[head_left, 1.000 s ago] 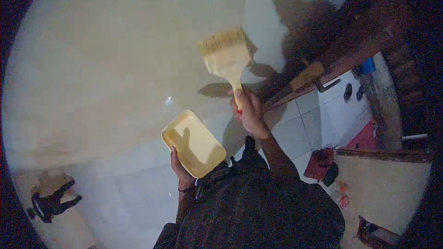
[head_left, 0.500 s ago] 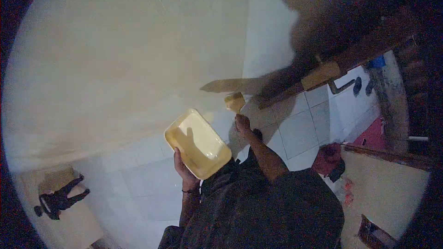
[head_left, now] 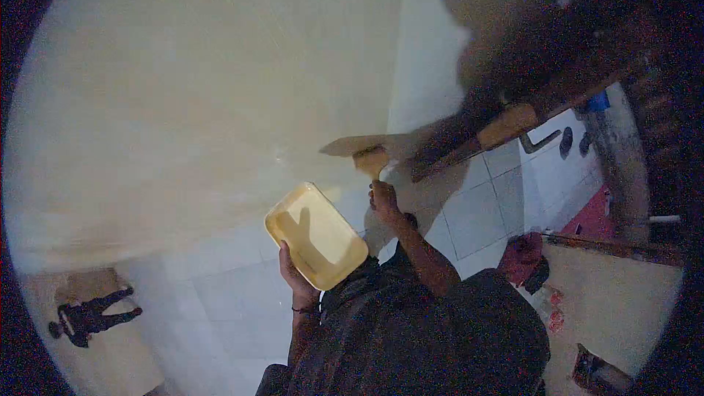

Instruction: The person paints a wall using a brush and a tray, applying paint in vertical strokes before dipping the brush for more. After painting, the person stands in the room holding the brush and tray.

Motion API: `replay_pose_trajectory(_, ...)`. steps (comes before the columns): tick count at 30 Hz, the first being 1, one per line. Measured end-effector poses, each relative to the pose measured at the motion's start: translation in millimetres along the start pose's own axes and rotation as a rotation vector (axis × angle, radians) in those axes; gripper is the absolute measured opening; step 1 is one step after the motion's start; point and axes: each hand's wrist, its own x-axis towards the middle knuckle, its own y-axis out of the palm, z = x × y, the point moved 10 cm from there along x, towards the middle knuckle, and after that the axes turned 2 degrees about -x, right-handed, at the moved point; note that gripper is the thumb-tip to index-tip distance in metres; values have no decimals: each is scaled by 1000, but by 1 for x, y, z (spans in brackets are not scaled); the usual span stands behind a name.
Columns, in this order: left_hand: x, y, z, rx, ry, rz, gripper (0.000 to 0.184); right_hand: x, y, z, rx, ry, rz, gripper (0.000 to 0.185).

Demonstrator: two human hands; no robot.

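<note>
My left hand (head_left: 297,279) grips a shallow cream-yellow tray (head_left: 339,270) by its lower left side, thumb on the rim. The tray is tilted toward me, its inside coated pale yellow and crossed by a shadow. To its right, my right hand (head_left: 383,202) is closed round the handle of a wide paintbrush (head_left: 372,163). The brush points up, its bristle end at or very near the pale wall (head_left: 220,88); whether it touches, I cannot tell. A dark shadow of my arm and the brush falls on the wall.
Pale floor tiles (head_left: 235,301) run below the wall. A dark wooden door frame (head_left: 550,99) is at the upper right, with slippers (head_left: 566,141) beyond it. A dark figure (head_left: 92,315) shows at the far left. A reddish cloth (head_left: 522,257) hangs at right.
My right hand and the brush have shifted slightly left, and the bristles are now in shadow by the wall. The tray sits a little lower, with small camera movement.
</note>
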Motion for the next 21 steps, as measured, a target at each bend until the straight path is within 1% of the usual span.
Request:
replay_pose_trajectory(1, -1, 5, -2, -3, 11, 25, 51, -18, 15, 18, -5, -15, 0, 18)
replay_pose_trajectory(3, -6, 17, -3, -61, -24, 74, 51, -65, 42, 54, -251, -7, -52, 19)
replay_pose_trajectory(4, -8, 21, -2, -113, -55, 107, 51, -83, 58, 69, -271, -51, -10, 25)
replay_pose_trajectory(5, -8, 21, -2, -121, -47, 113, 51, -105, 75, 85, -278, -60, -3, 25)
replay_pose_trajectory(7, -8, 21, -13, 95, 75, 117, 52, -152, 109, 125, -334, -123, -7, 28)
replay_pose_trajectory(8, -8, 21, -14, 91, 80, 121, 52, -168, 120, 136, -337, -129, -3, 28)
replay_pose_trajectory(10, -10, 32, -13, 15, 62, 204, 52, -195, 145, 163, -328, -212, 36, 22)
replay_pose_trajectory(11, -11, 31, -13, 12, 64, 204, 52, -210, 156, 176, -331, -212, 37, 22)
replay_pose_trajectory(13, -10, 32, -11, -27, 42, 212, 52, -238, 194, 220, -440, -437, 127, 32)
replay_pose_trajectory(15, -12, 37, -11, -83, 28, 209, 52, -272, 231, 273, -619, -980, 175, 31)
replay_pose_trajectory(17, -12, 30, -7, -135, 14, 199, 51, -300, 269, 305, -362, -803, 256, 30)
replay_pose_trajectory(19, -2, 23, 2, -185, -43, 226, 51, -320, 302, 336, -408, -866, 376, 25)
replay_pose_trajectory(21, -2, 24, -1, -182, -22, 238, 51, -314, 317, 343, -393, -882, 405, 26)
